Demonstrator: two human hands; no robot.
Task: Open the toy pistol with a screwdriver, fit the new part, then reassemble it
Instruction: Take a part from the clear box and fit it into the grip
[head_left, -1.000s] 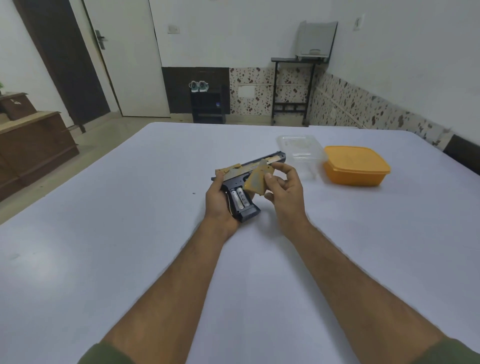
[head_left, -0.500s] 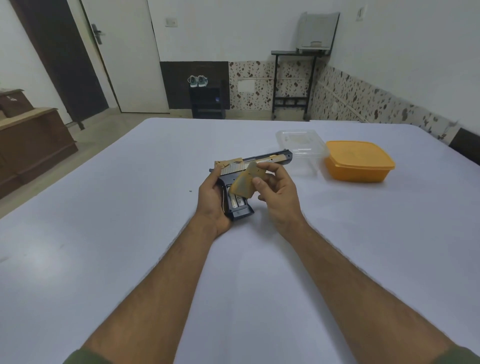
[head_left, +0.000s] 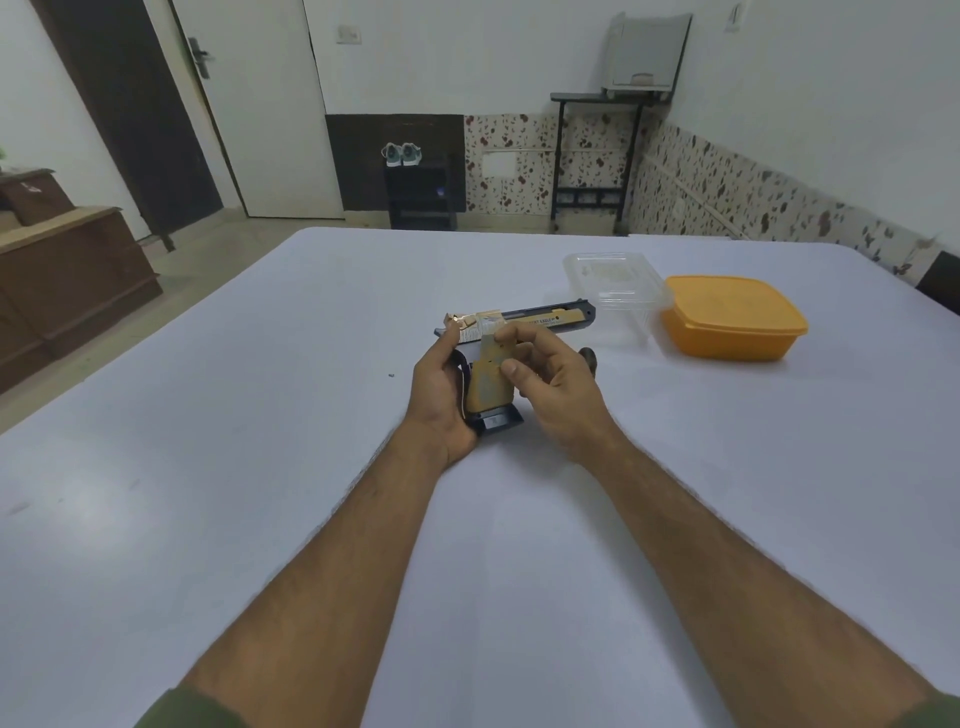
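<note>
The toy pistol, dark blue with a tan slide, is held just above the white table, barrel pointing right. My left hand wraps the back of its grip. A tan grip panel lies flat against the side of the grip. My right hand presses on that panel with thumb and fingertips. The dark base of the grip shows below the panel. No screwdriver is in view.
A clear plastic box stands behind the barrel, and an orange lidded container sits to its right. A tiny dark speck lies on the table left of my hands. Furniture and a door stand beyond the table.
My right hand has brought the tan panel down from beside the slide onto the grip, covering the batteries that showed earlier. My left hand has kept its hold.
</note>
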